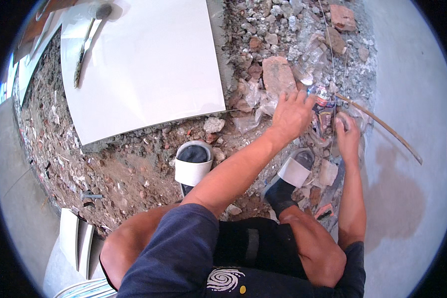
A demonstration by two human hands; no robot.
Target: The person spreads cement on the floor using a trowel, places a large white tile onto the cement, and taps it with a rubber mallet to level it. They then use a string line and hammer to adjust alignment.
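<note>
My left hand (294, 115) reaches over the rubble, its fingers stretched and a little apart at the near end of a reddish brick (279, 73). Clear crumpled plastic (251, 94) lies just left of these fingers. My right hand (347, 130) is closed, thumb and fingertips together, beside a thin string (332, 59) stretched over the rubble. What the right fingers hold, if anything, I cannot make out. Between the hands lie colourful crumpled wrappers (324, 99). A thin wooden stick (382, 124) runs from the wrappers out past my right hand.
A large white tile (154, 64) lies at the upper left, with a mallet (87, 44) resting on it. Broken bricks (342, 18) and stones cover the far ground. A smooth grey wall (407, 74) borders the right side. My sandalled feet stand on the soil; cut tile pieces (77, 243) lie lower left.
</note>
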